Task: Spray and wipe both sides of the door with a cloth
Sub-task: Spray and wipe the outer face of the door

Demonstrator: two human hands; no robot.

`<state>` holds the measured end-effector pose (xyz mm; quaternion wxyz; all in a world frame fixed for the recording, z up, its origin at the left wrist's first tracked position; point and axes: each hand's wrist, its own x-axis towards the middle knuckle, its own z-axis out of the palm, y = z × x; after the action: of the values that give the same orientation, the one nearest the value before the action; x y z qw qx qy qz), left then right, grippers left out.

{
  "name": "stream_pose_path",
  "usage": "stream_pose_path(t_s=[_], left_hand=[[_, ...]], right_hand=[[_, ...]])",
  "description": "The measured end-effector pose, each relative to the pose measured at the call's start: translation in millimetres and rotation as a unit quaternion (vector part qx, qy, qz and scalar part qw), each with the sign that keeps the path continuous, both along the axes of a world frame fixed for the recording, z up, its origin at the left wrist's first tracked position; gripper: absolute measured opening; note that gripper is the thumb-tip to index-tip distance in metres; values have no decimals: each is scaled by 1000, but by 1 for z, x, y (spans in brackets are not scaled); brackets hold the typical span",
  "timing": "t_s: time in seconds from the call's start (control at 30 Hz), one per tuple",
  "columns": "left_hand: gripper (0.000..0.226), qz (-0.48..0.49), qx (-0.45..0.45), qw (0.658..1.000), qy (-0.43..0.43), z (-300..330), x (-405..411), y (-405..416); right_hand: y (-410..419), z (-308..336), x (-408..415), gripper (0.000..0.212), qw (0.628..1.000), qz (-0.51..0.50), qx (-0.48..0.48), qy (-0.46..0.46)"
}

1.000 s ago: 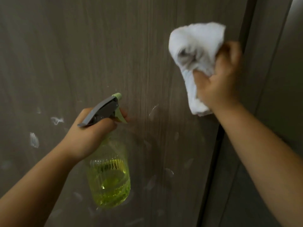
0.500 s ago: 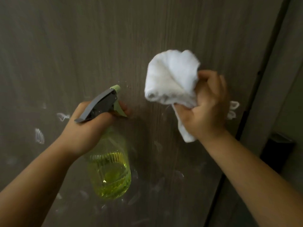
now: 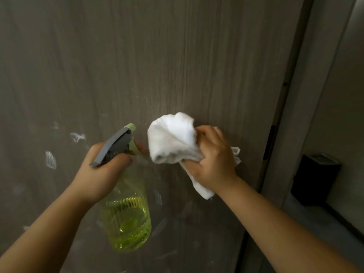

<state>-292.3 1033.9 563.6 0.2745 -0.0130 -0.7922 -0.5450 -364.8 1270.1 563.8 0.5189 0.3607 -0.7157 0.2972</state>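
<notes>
A grey-brown wood-grain door (image 3: 177,66) fills the view, with white spray marks (image 3: 50,159) on its left and lower parts. My left hand (image 3: 98,174) grips the neck of a yellow-green spray bottle (image 3: 126,219) with a grey trigger head, its nozzle pointing at the door. My right hand (image 3: 212,160) grips a bunched white cloth (image 3: 173,140) and presses it against the door just right of the nozzle.
The door's right edge and the frame (image 3: 291,115) run down the right side. Beyond the frame stands a black box-shaped object (image 3: 313,178) on a grey floor beside a wall.
My right hand has dragged the cloth down and to the left across the door, from near the top right edge to beside the nozzle. The left hand and bottle stayed about where they were.
</notes>
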Motion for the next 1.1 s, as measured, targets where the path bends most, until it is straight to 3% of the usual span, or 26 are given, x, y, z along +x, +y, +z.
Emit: stream_pose_path(t_s=[0.07,0.2,0.33,0.47,0.53,0.67,0.77,0.8,0.97,1.1], left_hand=[[68,-22,-11,1000,16,4,10,9],[25,-67,-43,996,41,11,26,29],[15,-95,-64,993,37,5,31,32],[11,-97,-102,990,25,-8,30,28],[23,-91,-111,989,28,-16,28,23],[33,-92,-120,988,29,-22,27,19],[13,-95,-104,990,23,-23,29,20],[9,-94,-103,990,21,-24,30,20],[26,-64,-103,992,27,-29,32,6],[24,-53,-72,996,31,-32,36,-8]], right_hand=[[7,-1,8,34,994,27,-80,-63],[25,-8,18,38,961,34,-224,-159],[36,-12,24,19,915,47,-334,-223],[32,-16,27,21,903,37,-357,-238],[29,-16,26,28,900,30,-364,-240],[24,-9,27,36,905,30,-362,-222],[19,3,28,35,926,30,-331,-179],[16,8,28,36,937,32,-309,-162],[-8,34,9,39,988,-19,-154,-13],[-38,35,-5,43,989,-95,-97,64]])
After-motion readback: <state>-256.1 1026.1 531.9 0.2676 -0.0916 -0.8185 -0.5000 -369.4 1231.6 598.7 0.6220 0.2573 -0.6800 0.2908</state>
